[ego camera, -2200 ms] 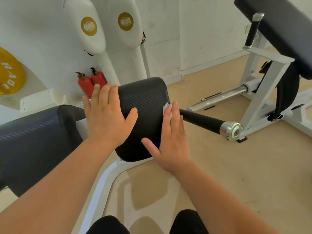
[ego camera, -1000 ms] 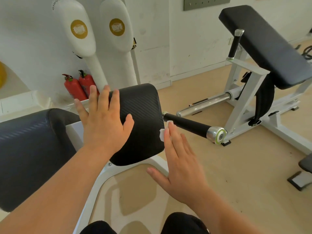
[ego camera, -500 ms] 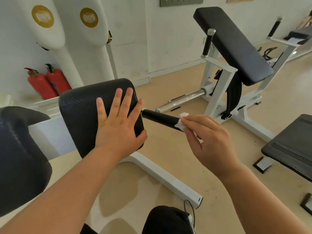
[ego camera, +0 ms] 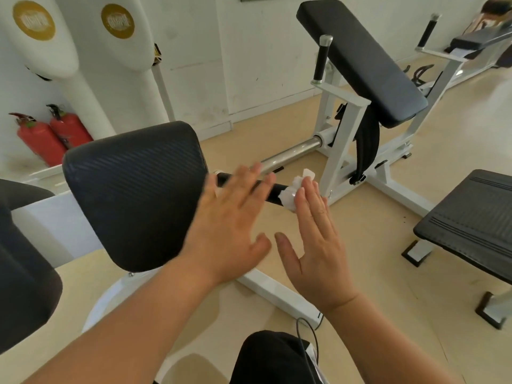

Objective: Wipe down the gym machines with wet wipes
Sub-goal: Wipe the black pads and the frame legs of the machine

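Observation:
A black ribbed pad of the gym machine fills the middle left. From its right side a black handle bar sticks out. A crumpled white wet wipe lies on the bar, and the straight fingers of my right hand press it there. My left hand, blurred with fingers spread, is just off the pad's right edge, its fingertips over the near part of the bar. The bar's far end is hidden behind my right hand.
A white-framed bench with a black sloped pad and a chrome bar stands beyond. Another black pad is at the right, a dark pad at the left edge. Two red fire extinguishers stand by the wall.
My left hand has slid off the pad to the right, towards the bar. My right hand has flattened from a curled hold of the wipe to straight fingers pressing it on the bar.

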A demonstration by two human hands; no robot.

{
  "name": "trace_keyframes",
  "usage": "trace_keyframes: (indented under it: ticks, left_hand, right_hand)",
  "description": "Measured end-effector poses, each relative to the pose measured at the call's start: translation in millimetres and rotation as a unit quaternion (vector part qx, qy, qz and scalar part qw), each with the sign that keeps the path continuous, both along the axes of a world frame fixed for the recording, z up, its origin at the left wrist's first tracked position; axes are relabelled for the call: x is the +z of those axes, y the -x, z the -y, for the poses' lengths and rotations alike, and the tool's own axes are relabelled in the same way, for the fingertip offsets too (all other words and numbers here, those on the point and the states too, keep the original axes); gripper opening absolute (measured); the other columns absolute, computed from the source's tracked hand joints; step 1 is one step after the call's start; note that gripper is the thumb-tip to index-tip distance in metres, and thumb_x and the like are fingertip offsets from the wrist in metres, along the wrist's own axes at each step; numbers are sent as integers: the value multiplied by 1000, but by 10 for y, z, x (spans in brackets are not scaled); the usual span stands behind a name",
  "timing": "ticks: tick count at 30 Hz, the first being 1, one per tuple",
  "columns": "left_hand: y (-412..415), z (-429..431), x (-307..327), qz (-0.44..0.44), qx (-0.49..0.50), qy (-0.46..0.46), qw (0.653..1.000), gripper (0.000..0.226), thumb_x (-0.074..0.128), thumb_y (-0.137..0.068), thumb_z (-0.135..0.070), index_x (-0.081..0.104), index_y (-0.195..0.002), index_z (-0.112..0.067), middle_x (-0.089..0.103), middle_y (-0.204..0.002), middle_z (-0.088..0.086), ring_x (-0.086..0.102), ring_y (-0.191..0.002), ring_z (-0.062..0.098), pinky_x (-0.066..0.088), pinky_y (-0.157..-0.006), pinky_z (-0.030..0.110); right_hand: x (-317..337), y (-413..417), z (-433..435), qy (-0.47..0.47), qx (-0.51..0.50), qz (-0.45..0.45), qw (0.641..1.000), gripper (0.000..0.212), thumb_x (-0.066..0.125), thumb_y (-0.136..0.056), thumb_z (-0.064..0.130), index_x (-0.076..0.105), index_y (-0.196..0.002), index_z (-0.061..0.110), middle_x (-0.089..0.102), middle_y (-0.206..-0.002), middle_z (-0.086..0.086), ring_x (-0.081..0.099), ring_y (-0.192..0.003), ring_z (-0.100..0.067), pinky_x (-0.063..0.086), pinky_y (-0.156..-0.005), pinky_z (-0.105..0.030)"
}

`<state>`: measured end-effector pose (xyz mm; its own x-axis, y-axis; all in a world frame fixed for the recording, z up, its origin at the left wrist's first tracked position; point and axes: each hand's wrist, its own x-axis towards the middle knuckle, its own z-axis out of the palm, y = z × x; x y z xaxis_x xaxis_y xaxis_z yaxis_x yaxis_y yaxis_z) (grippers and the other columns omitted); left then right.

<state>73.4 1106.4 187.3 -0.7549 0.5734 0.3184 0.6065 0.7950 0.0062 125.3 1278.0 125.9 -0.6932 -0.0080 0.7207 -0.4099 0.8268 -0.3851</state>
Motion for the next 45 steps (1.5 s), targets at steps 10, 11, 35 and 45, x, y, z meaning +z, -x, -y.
trace_keyframes:
  ticks: [10,11,35,45]
  left_hand:
    - [-44,-235,-251,182,-32,-143,972,106,59,-87,-5,-10,-159,-39,-18,-164,-24,-21,-149,-2,7,-125,54]
    - [-56,-247,-259,184,-33,-155,970,106,61,-87,-5,-9,-159,-39,-15,-165,-23,-20,-150,-1,9,-125,55]
    - [67,76,18,178,-42,-158,970,83,56,-89,-3,23,-159,-33,15,-162,-24,8,-144,-12,6,-121,21]
    - [359,424,442,-25,86,28,996,49,49,-90,-31,54,-138,-23,37,-158,8,18,-153,26,6,-124,59]
  right_hand:
    - [103,112,37,32,40,53,997,86,46,-81,-5,7,-158,-4,5,-169,-20,1,-159,-33,16,-126,-57]
    - [97,97,54,4,40,41,998,83,45,-83,-2,9,-158,-5,6,-169,-21,2,-158,-34,15,-127,-55]
    - [610,240,-392,-121,110,128,978,65,50,-93,46,51,-149,12,51,-154,-3,48,-141,-20,33,-120,-32]
    - [1352,631,-301,-269,148,467,829,95,36,-85,87,26,-162,33,14,-167,23,30,-149,-6,26,-122,-32]
